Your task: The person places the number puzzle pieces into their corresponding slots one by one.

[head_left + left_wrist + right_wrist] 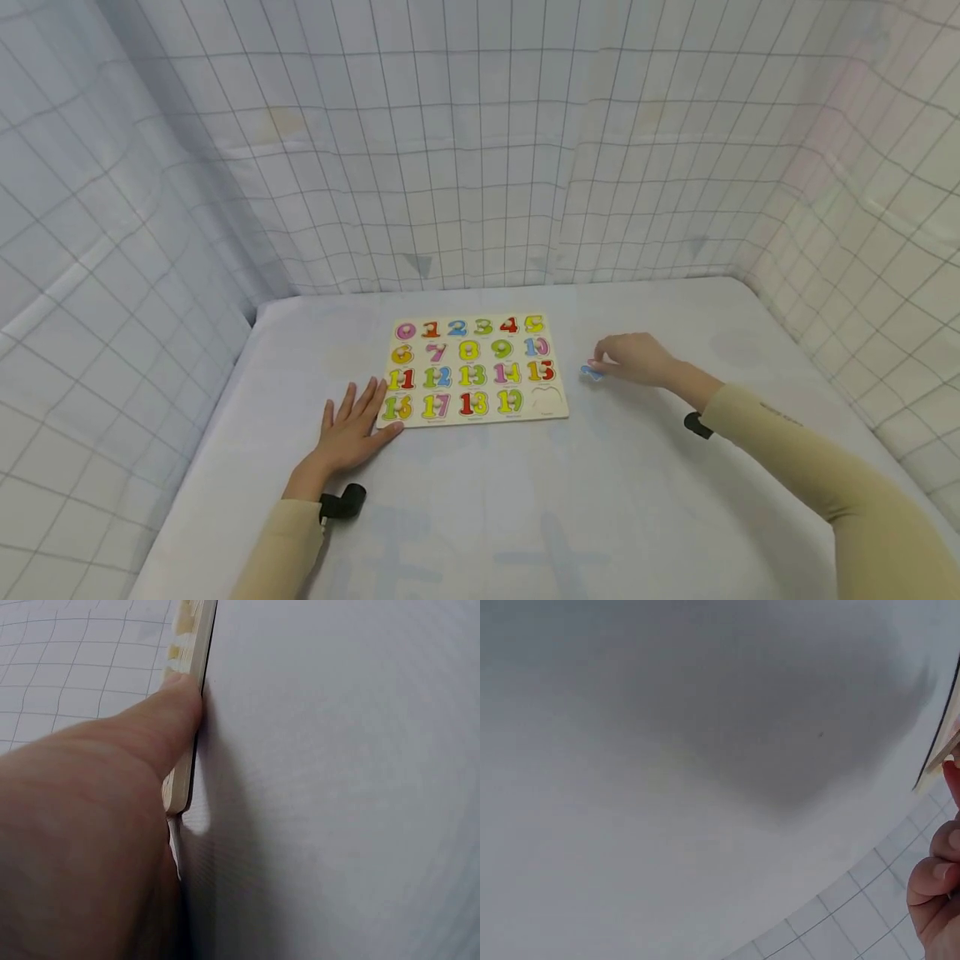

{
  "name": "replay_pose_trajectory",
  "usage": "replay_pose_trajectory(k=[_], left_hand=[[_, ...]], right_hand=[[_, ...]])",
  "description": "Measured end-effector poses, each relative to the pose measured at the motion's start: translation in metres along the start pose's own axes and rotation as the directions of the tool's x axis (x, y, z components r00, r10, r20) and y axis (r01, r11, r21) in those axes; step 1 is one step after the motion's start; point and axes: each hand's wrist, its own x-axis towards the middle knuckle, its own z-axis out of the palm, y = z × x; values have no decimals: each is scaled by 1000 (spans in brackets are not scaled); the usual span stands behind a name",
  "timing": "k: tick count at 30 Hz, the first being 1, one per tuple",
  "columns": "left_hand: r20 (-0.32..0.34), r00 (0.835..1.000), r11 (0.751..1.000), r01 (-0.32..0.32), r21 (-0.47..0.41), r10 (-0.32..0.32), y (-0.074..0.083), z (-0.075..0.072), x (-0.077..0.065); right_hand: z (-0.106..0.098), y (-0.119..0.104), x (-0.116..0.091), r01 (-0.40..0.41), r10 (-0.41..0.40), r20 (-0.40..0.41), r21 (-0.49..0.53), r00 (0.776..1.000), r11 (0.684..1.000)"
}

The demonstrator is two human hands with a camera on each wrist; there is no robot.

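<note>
A wooden number puzzle board (557, 408) lies flat on the table, its rows filled with colorful knobbed number pieces. A pale recess shows at the lower right corner. My left hand (355, 435) rests with spread fingers on the board's lower left edge; in the left wrist view the thumb (176, 712) lies against the wooden side. Just right of the board, my right hand (636, 358) pinches a blue puzzle piece (590, 372) between curled fingers and thumb. Only the thin edge of that piece (943, 754) appears in the right wrist view, and its number is partly hidden by the fingers.
A white cloth covers the table (480, 508). Grid-patterned white curtains (480, 167) enclose it at the back and both sides. Each wrist carries a small black camera, such as the left one (345, 502).
</note>
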Motion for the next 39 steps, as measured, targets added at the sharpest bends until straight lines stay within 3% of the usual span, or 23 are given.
replay_pose_trajectory(k=[9,17,26,39], left_hand=[[-3,1000,1000,-5,-9,5,-2,1,3],[-14,1000,1000,-8,-7,8,-3,4,4],[-7,1000,1000,9,4,-9,0,1,2],[-6,1000,1000,7,0,-7,-3,2,1]], right_hand=[[12,-38,2,-59,68,-77,114,995,992],[24,-69,2,-129,149,-78,219,986,967],[36,-91,6,-139,155,-81,171,985,975],[44,-97,7,-118,138,-125,157,982,980]])
